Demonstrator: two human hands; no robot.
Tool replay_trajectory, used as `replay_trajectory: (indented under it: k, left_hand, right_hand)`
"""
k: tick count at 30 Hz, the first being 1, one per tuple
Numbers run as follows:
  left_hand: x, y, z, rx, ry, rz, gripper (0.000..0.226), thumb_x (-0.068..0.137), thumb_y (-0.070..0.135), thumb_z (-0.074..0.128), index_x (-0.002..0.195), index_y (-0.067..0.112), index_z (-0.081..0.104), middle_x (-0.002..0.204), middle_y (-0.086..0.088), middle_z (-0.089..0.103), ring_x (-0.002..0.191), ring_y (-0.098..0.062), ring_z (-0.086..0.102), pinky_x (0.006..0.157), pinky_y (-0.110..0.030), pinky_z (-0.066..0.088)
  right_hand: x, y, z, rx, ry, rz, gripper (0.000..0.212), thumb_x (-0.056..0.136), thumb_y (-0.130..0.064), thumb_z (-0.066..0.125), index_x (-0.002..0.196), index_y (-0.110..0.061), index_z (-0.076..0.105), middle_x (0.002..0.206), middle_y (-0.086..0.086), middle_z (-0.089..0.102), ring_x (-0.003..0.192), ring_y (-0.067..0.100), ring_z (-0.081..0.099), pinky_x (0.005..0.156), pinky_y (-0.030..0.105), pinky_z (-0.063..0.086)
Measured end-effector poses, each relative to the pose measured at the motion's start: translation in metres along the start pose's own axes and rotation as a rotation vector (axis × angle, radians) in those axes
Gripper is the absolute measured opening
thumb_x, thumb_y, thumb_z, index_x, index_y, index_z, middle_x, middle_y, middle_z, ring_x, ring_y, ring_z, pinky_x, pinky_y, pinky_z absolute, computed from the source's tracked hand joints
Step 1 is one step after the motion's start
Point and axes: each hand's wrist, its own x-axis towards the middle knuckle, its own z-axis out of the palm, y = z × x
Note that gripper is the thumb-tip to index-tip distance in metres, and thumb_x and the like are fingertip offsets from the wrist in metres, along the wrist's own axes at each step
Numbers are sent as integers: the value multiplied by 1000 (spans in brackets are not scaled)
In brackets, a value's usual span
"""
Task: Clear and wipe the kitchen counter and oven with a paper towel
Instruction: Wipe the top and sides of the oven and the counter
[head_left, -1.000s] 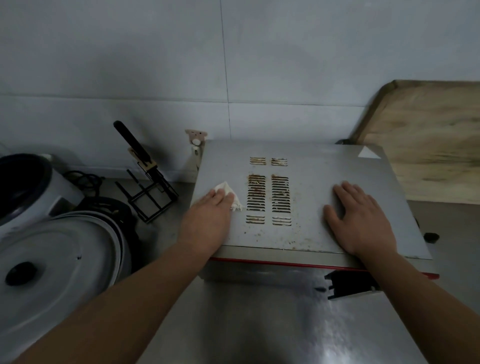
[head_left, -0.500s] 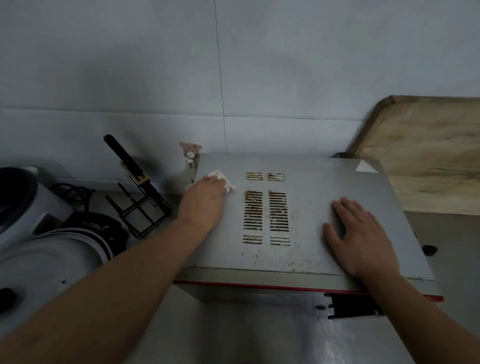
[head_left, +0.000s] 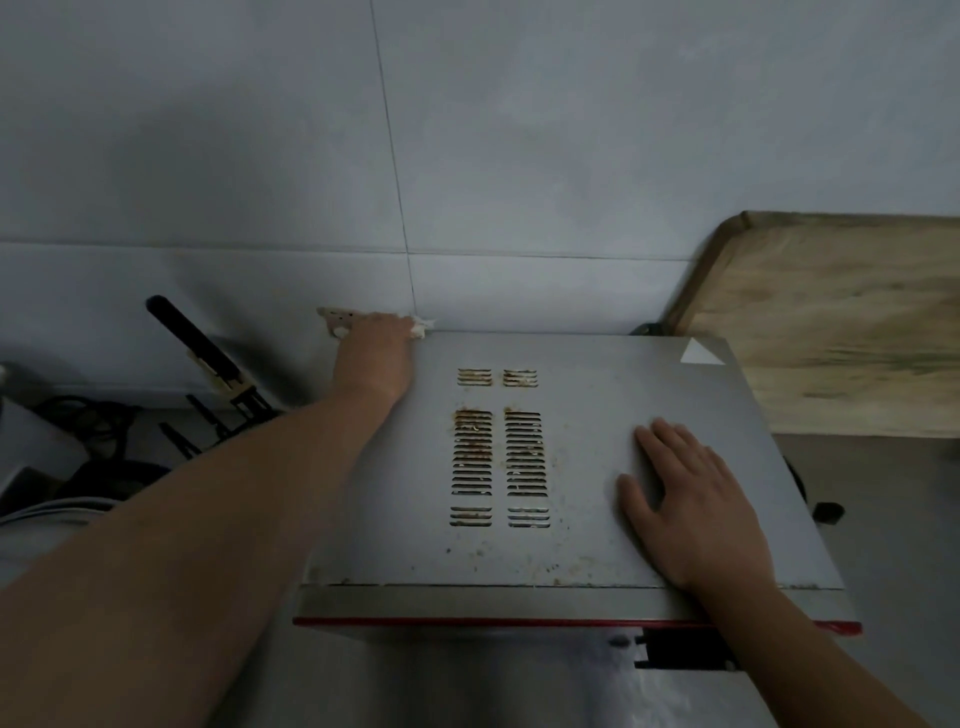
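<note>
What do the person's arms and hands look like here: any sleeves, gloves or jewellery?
Both forearms are bare up to the frame edge, with no sleeves showing. The left hand and right hand wear no gloves; no rings, watch or wristbands are visible.

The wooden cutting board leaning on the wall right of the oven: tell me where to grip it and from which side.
Grip the wooden cutting board by its rounded upper-left corner and raised top rim, coming from above with the right hand. It leans tilted against the wall, so that edge stands free, while its lower edge sits behind the oven and the counter. Its right part is out of frame.
</note>
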Motion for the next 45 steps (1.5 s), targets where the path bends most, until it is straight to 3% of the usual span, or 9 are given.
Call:
replay_trajectory:
  k: [6,9,12,17,22,25,30,40,45]
  left_hand:
    - [-54,-11,-12,-5,-47,69,35,100,13,43,129,15,63,128,-16,62,109,-37,61,91,-44,47]
    - [-110,-8,-18,-6,-105,92,37,101,17,39,133,20,59,139,-10,55,122,-30,55,96,-45,49]
    - [-158,0,-15,-19,-257,99,44,103,21,33,144,28,45,156,-2,37,143,-25,33,115,-43,32]
    - [-190,11,-9,-32,-359,80,50,103,20,29,152,31,29,164,0,19,152,-22,12,120,-37,17]
    - [-159,29,-9,-20,-258,198,46,98,19,38,142,26,45,154,-2,39,145,-24,30,117,-40,26]
    - [-119,43,-7,-59,-153,238,39,96,13,42,127,26,60,137,-3,56,123,-26,50,100,-38,40]
    - [-40,73,0,-10,-184,213,40,98,11,43,130,27,61,129,-7,59,116,-29,57,95,-38,44]
    - [-70,66,1,27,-120,301,37,96,11,46,127,26,59,129,-4,57,110,-27,58,88,-38,46]
    - [-160,49,-11,-86,-253,298,50,97,12,49,142,33,46,157,1,33,143,-23,33,113,-38,34]
  right_hand:
    - [1,0,0,-10,0,-1,74,92,-67,19,154,-28,26,162,-6,22,149,9,13,119,29,4]
    - [2,1,1,-25,3,-4,74,93,-68,17,154,-27,26,162,-5,22,149,10,14,119,30,5]
    - [3,0,2,-43,5,-11,74,94,-68,16,154,-26,26,161,-4,23,148,11,15,119,31,7]
    - [1,-3,2,-36,9,-6,71,95,-63,21,153,-24,30,161,-2,25,148,12,17,119,30,7]
    - [1,-1,1,-43,3,-13,70,95,-63,23,153,-25,29,161,-3,25,148,13,17,120,32,9]
    - [1,-2,2,-41,11,-9,70,95,-64,22,153,-26,28,161,-4,24,148,11,15,119,30,6]
    - [1,-1,3,-32,12,0,70,95,-64,23,154,-27,28,161,-6,23,148,9,14,118,29,4]
    - [1,1,4,-26,19,-10,69,95,-64,23,154,-28,26,162,-6,22,149,8,11,118,29,3]
    - [1,2,3,-32,9,-7,71,95,-65,21,155,-28,24,162,-6,20,149,8,11,119,30,3]
